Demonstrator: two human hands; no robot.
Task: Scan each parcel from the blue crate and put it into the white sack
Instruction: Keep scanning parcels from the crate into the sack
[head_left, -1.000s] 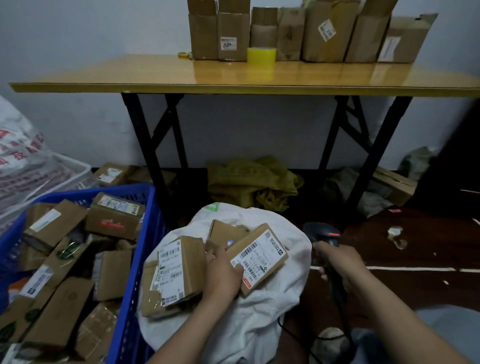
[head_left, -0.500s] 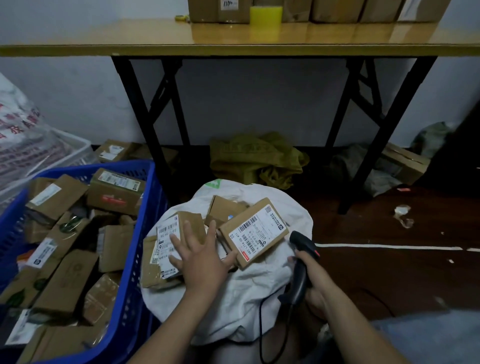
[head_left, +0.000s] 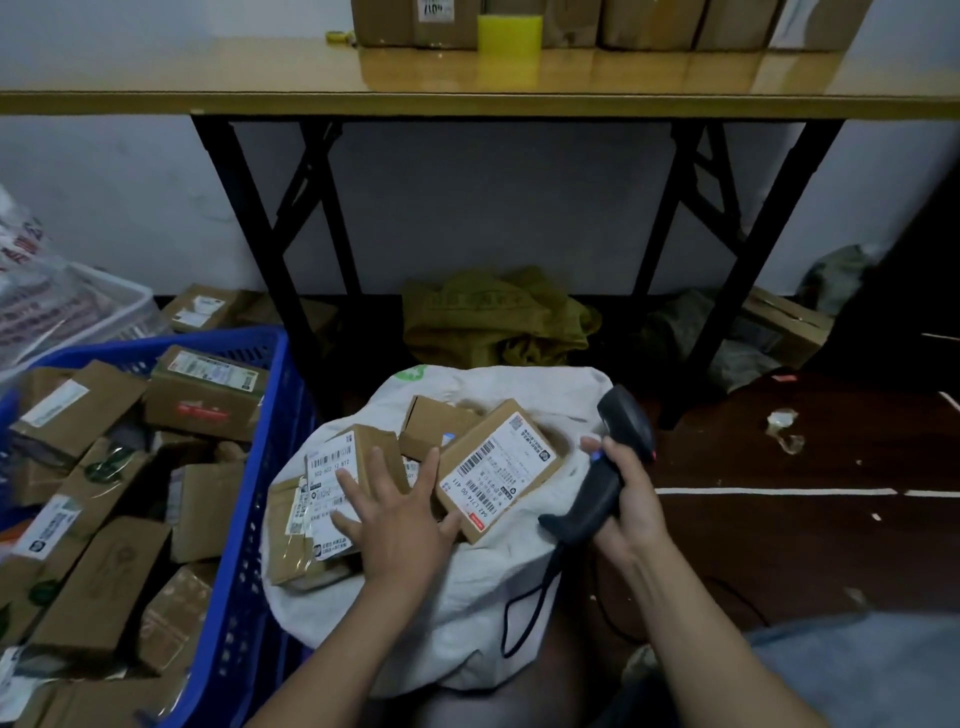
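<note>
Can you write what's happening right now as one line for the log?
left hand: open, fingers spread over parcels on white sack | right hand: grips scanner | blue crate: many parcels inside

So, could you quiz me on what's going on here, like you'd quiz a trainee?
1. True or false: the left hand grips a parcel.
2. What does the right hand hold? A) a phone B) a barcode scanner C) a pen
3. Fill the gap: the boxes left of the white sack sit in a blue ____.

Key
1. False: its fingers are straight and spread over the labelled parcels on the sack.
2. B.
3. crate.
</note>
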